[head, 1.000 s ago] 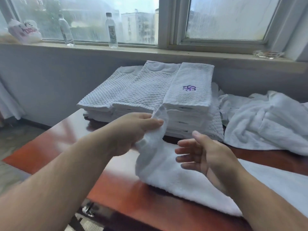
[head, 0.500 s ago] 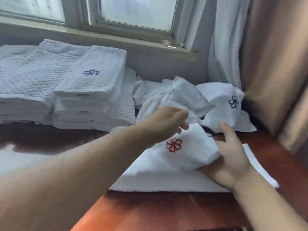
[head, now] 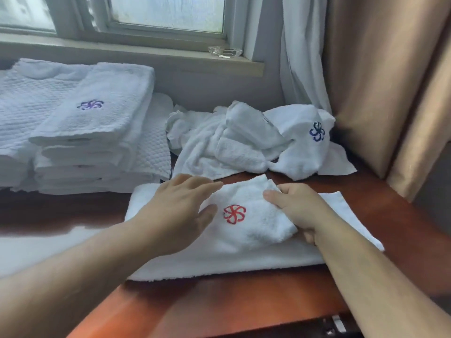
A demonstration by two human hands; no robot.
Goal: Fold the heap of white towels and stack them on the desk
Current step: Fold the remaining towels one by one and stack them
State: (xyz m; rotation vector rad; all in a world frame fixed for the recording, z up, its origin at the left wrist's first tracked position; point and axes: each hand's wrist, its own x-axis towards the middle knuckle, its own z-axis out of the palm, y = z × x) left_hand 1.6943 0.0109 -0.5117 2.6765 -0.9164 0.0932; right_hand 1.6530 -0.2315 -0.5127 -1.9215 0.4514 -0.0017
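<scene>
Red-brown desk (head: pixel 244 303) under a window sill (head: pixel 146 54) carries everything: a stack (head: pixel 92 132) of folded white towels at the far left and a loose heap (head: pixel 231 147) at the far right, beside a curtain (head: pixel 302 57). Nearer lies a towel (head: pixel 256 230) with a red emblem, partly folded over itself. The left hand (head: pixel 178 215) rests flat on the folded part, fingers straight. The right hand (head: pixel 300 211) grips the fold's right end, thumb on top, fingers curled beneath.
</scene>
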